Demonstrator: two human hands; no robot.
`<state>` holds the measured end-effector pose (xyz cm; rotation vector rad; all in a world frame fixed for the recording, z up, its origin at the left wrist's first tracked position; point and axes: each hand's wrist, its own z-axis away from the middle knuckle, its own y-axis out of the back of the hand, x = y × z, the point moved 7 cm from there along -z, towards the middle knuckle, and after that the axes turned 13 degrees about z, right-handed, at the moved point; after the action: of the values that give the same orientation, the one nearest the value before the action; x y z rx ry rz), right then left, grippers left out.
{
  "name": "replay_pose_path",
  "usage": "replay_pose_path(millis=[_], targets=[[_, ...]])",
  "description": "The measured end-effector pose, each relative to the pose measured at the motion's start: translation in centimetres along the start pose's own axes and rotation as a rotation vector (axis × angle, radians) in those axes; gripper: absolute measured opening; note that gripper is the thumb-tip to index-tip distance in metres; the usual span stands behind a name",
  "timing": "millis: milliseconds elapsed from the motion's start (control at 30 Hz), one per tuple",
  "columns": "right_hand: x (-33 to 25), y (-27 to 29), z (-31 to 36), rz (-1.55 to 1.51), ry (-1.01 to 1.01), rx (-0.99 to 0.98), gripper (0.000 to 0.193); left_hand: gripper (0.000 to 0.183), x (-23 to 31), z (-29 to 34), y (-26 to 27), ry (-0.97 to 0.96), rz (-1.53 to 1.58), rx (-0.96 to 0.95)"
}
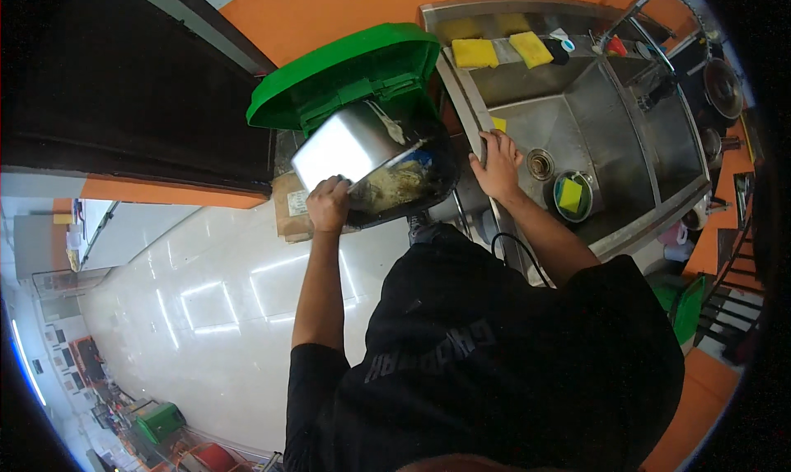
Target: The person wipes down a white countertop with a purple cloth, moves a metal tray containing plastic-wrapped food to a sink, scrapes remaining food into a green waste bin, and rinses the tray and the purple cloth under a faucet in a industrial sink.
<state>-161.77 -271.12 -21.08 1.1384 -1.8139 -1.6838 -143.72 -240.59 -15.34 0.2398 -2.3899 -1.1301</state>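
Shiny metal pan (338, 146), dull metal sink (527, 84), glossy floor (214, 249)

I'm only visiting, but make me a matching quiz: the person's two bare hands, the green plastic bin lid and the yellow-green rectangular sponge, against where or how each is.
1. Left bare hand
2. Right bare hand
3. Green plastic bin lid
4. Yellow-green rectangular sponge

A. Raised open
B. Inside a round metal pot
C. Holding a tilted, shiny metal container
D. At the stainless-steel sink's edge

Pairs: 1-C, 2-D, 3-A, 4-B
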Motion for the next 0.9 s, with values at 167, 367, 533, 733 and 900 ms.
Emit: replay_pose_path(millis=[167, 367, 533, 733, 900], targets=[[-0.2, 0.0, 0.1, -0.016, 0.019, 0.006, 0.055, 0.012, -1.1, 0.0, 1.7, 0.036, -0.065, 0.015], [-0.1, 0.0, -0.2, -0.013, 0.014, 0.01, 0.055, 0.009, 0.0, 0.5, 4.1, -0.022, -0.062, 0.054], [0.1, -0.2, -0.1, 0.012, -0.004, 0.019, 0.056, 0.01, -0.2, 0.0, 4.7, 0.047, -0.144, 0.043], [0.3, 0.3, 0.2, -0.042, -0.008, 0.053, 0.056, 0.012, -0.8, -0.6, 5.7, 0.136, -0.075, 0.105], [-0.2, 0.9, 0.1, -0.042, -0.012, 0.06, 0.054, 0.01, -1.9, -0.9, 6.4, 0.128, 0.003, 0.229]])
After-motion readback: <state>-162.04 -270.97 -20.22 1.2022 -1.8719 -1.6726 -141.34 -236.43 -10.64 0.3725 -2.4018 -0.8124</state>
